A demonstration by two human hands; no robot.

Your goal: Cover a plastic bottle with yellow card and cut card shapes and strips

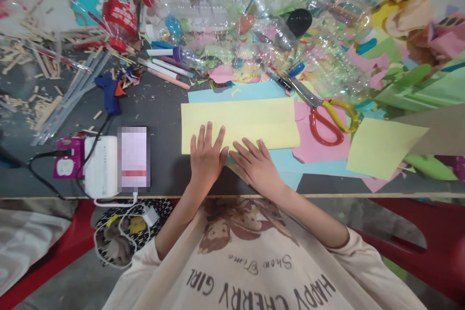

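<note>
A long sheet of yellow paper (250,118) lies across the middle of the dark table. My left hand (207,155) rests on its lower left part, fingers spread and pointing away from me. On the lower edge, to the right, my right hand (256,162) lies with its fingers stretched out. Both hands press flat and hold nothing. Under the yellow sheet, blue paper (330,168) and pink paper (307,152) stick out. Scissors (323,106) with one red and one yellow handle lie on the papers to the right.
Clear plastic bottles (203,5) and paper scraps crowd the back. Several markers (167,72) lie beyond the sheet. At left are a blue glue gun (109,94), a phone (133,157), a white power bank (101,167) with cables, and wooden sticks (47,63). A yellow square (387,147) lies right.
</note>
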